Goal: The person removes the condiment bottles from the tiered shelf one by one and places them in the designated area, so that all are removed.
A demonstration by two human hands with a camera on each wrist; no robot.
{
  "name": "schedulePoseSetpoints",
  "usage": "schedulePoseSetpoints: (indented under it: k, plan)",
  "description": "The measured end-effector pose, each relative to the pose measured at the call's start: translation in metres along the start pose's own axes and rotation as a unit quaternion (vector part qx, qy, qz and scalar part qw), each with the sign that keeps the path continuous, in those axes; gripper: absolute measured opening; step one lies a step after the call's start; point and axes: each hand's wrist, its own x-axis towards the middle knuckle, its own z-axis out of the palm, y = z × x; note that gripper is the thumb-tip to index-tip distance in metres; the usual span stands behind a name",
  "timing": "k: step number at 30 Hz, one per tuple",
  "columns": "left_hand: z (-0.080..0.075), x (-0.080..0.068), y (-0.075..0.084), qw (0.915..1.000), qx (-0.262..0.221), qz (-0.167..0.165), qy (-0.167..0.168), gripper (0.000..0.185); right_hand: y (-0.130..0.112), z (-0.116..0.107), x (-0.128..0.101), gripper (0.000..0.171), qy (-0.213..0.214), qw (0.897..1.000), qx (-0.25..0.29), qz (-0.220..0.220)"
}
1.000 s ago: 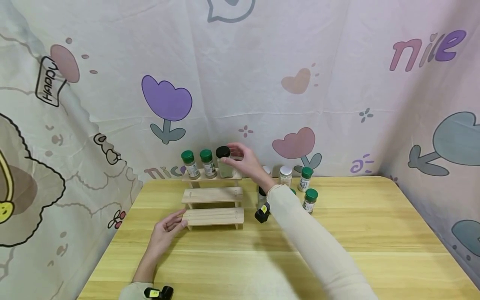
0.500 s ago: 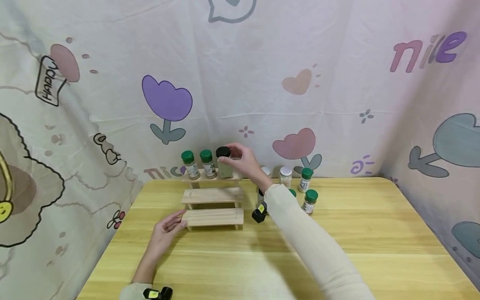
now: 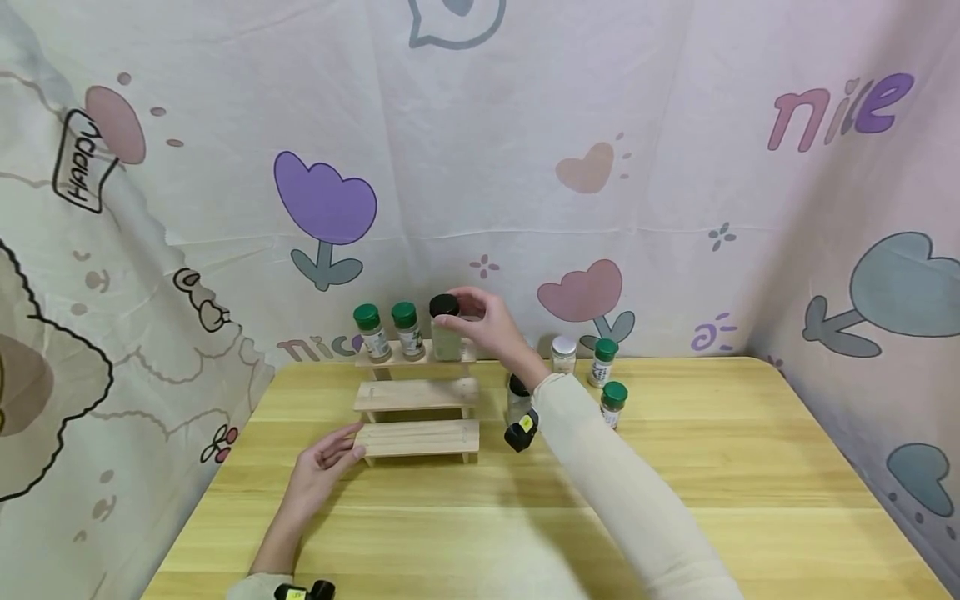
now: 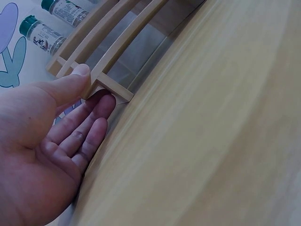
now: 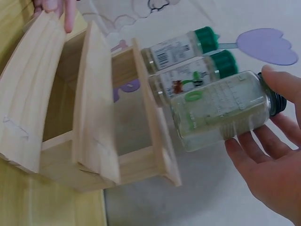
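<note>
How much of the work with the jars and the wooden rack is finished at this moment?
Done: two green-lidded jars stand on the stepped rack's top step. In hand: the right hand is at the black-lidded jar beside them; the left hand touches the bottom step. Left: two bare lower steps, and several jars on the table.
</note>
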Motion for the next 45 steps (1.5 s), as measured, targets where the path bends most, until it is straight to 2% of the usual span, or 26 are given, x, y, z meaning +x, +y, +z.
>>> schedulePoseSetpoints:
  k: [11, 20, 28, 45]
  plan:
    - [-0.001, 0.001, 0.000, 0.9999, -0.011, 0.001, -0.006, 0.048, -0.022, -0.018, -0.025, 0.044, -0.007, 1.000, 0.002, -0.018]
    - [0.000, 0.002, -0.001, 1.0000, -0.006, -0.001, -0.005, 0.047, -0.029, -0.032, -0.057, 0.043, 0.003, 1.000, -0.007, -0.019]
    - [0.000, 0.003, -0.002, 1.0000, 0.000, -0.002, -0.001, 0.047, -0.024, -0.038, -0.087, 0.041, 0.009, 1.000, -0.007, -0.027]
    - [-0.001, 0.001, -0.001, 0.9998, 0.015, -0.012, 0.006, 0.047, 0.006, -0.039, -0.139, 0.042, 0.036, 0.999, 0.005, -0.039]
